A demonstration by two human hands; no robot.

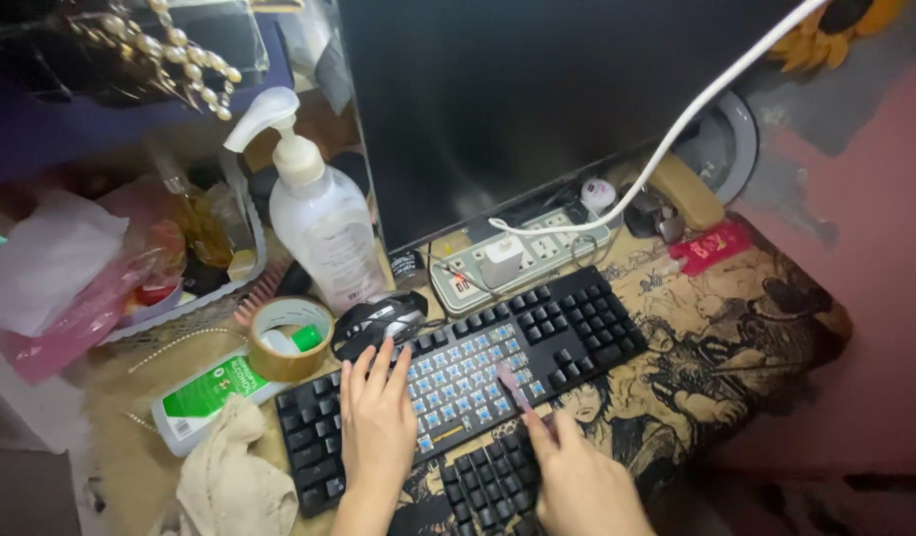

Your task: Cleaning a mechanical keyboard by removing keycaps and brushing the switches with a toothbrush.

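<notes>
Looking down from the head camera, we see a black keyboard [458, 382] lying at a slant across a printed desk mat [716, 347] on the table. A wide patch in its middle has the keycaps off, showing pale blue switches, while black caps remain at its left end and on the right block.

Our left hand [377, 422] rests flat on the keyboard's left half, its fingers [379, 365] stretched out and slightly spread, with the tips near the far edge of the board, just beside a black mouse [381, 320].

Our right hand [577, 481] is at the near right, and its fingers pinch a slim pinkish tool [513, 385] whose far end lies over the bare switches. Under that hand lies a loose cluster of black keycaps [488, 481] at the near edge of the keyboard.

Left of the mouse stands a roll of brown tape [291, 339], touching a flat green-labelled bottle [208, 395]. A crumpled beige cloth [230, 476] lies near that bottle. Farther off stands a clear pump bottle [319, 213], and beside it the dark monitor [537, 99]. At the monitor's foot lies a pale power strip [523, 256] with a white cable [676, 124] running up to the far right.
</notes>
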